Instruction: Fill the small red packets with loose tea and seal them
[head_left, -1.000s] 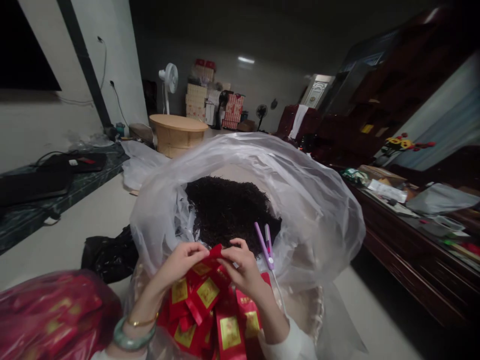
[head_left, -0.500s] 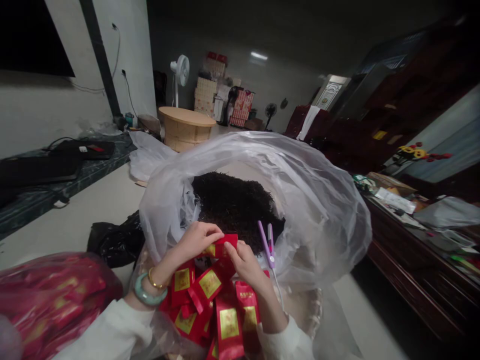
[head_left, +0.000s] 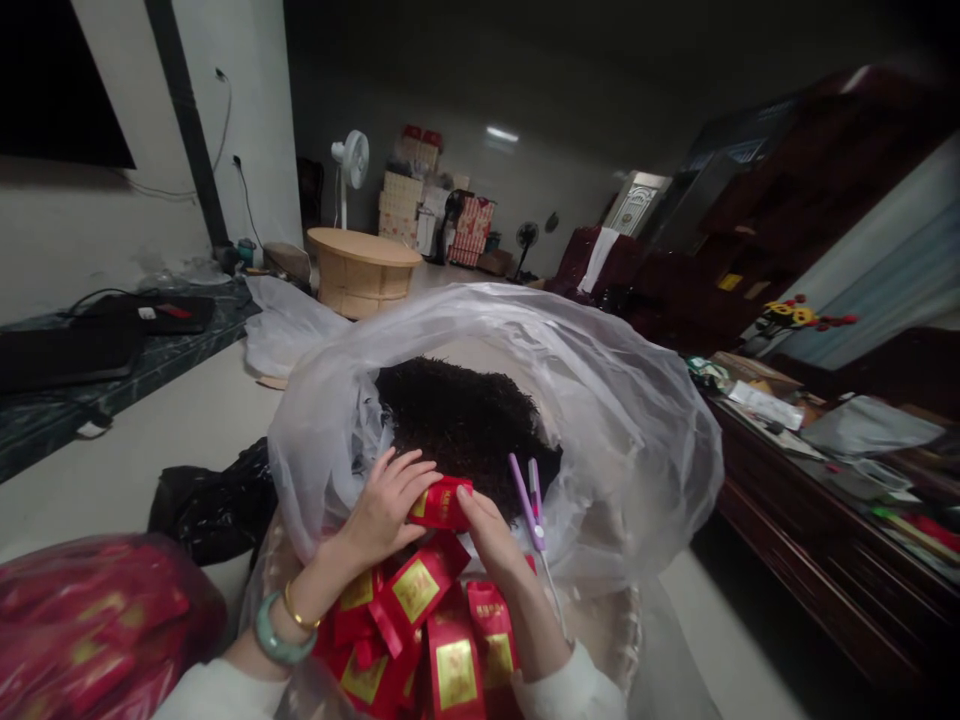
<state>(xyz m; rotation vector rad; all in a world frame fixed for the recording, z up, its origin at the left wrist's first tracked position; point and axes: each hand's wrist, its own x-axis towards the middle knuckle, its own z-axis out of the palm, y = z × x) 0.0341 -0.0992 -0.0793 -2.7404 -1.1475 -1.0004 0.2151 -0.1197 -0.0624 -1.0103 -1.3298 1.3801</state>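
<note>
Taking the held packet as the centre of a clock dial, a small red packet [head_left: 442, 505] with gold lettering lies between both hands, just above a heap of similar ones. The left hand [head_left: 386, 512] grasps its left end, fingers spread over it; the right hand [head_left: 491, 535] grips the right end, with the thumb on its near face. What the packet holds is hidden.

At 12 o'clock, a large clear plastic bag [head_left: 645, 420] gapes wide, its wall curving around a mound of dark, stringy loose leaf [head_left: 465, 410]. At 6 o'clock, the heaped red packets [head_left: 456, 670], with gold labels, lie at odd angles, some overlapping. A pale basket rim [head_left: 634, 640] shows at 4 o'clock, beside the bag's lower edge.

A purple clamp-like tool [head_left: 531, 505] sits at 3 o'clock, near the right hand, its two arms apart and a pale cord trailing from it.

At 8 o'clock, a translucent bag [head_left: 97, 620] is bulging with many red and gold pieces. A crumpled black bag [head_left: 214, 505] lies at 9 o'clock, its contents out of sight. Farther off, at 11 o'clock, stands a round wooden tub-shaped piece [head_left: 364, 275] with a flat top.
</note>
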